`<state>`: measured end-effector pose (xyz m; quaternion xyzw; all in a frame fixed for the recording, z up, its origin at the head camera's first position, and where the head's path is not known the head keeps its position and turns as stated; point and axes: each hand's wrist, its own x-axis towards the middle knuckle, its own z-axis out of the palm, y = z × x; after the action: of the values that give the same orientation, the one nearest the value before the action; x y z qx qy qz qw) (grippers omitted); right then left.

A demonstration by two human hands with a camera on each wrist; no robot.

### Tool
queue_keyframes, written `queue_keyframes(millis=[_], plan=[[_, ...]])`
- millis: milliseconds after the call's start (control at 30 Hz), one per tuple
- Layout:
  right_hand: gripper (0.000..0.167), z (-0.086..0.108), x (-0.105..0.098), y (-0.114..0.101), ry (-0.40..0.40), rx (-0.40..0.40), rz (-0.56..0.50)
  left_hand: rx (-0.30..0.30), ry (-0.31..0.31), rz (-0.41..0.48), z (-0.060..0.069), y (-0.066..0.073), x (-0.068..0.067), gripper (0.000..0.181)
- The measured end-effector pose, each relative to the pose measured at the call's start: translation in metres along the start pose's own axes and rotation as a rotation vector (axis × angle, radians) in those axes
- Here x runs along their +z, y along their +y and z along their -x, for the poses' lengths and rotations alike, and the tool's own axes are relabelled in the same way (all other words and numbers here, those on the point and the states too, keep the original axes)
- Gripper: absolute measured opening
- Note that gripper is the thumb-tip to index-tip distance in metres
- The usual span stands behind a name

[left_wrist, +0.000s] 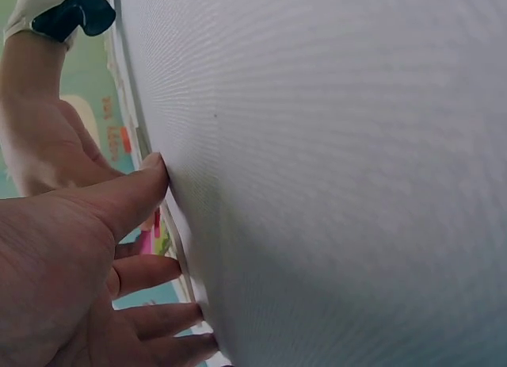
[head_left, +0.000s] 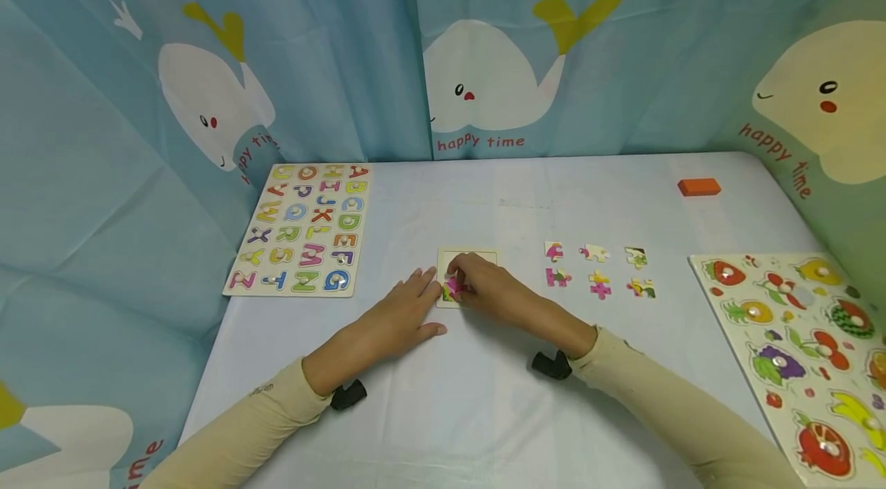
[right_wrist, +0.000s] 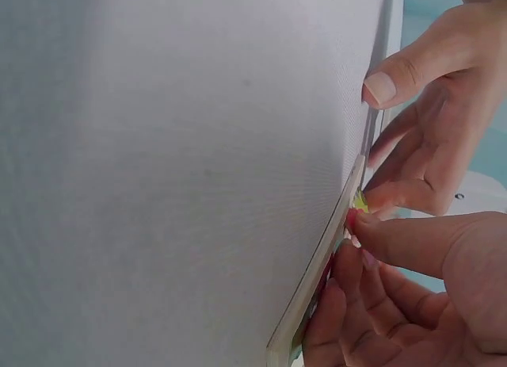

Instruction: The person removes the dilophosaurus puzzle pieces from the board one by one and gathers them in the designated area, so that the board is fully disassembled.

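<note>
A small square puzzle tray point(head_left: 446, 258) lies on the white table, with pink and green jigsaw pieces point(head_left: 451, 289) in its lower left part. My right hand point(head_left: 487, 287) is over the tray; in the right wrist view its thumb and fingers pinch a pink puzzle piece point(right_wrist: 352, 219), mostly hidden by the fingers. Along the tray's left edge, my left hand point(head_left: 396, 318) rests with fingers extended and thumb apart, holding nothing. Several loose jigsaw pieces point(head_left: 594, 252) lie in two rows to the right of the tray.
An alphabet peg board point(head_left: 298, 231) lies at the left, and a fruit peg board point(head_left: 796, 350) at the right edge. Near the back right corner sits an orange block point(head_left: 699, 187). Blue whale-print curtains point(head_left: 332, 51) stand around the table point(head_left: 429, 427).
</note>
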<state>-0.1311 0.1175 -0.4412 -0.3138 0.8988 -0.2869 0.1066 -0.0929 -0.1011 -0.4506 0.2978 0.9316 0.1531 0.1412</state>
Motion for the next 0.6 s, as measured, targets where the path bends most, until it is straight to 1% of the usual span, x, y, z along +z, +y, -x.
queue_keyframes(millis=[133, 233, 333, 467, 600], plan=[[0.026, 0.003, 0.0, -0.001, 0.029, -0.024, -0.005, 0.0, -0.001, -0.012, -0.001, -0.001, 0.001, 0.059], [0.023, 0.005, 0.002, -0.001, 0.037, -0.048, -0.013, -0.004, 0.0, -0.007, -0.001, -0.001, 0.001, 0.056], [0.024, 0.008, 0.0, -0.002, 0.042, -0.065, -0.031, -0.004, 0.005, -0.008, -0.001, 0.0, 0.0, 0.054], [0.028, 0.015, -0.007, -0.005, 0.043, -0.074, -0.056, -0.001, 0.007, -0.01, -0.001, 0.0, -0.001, 0.053], [0.024, 0.025, -0.02, -0.004, 0.028, -0.068, -0.076, -0.006, 0.002, 0.006, 0.0, 0.001, -0.001, 0.05]])
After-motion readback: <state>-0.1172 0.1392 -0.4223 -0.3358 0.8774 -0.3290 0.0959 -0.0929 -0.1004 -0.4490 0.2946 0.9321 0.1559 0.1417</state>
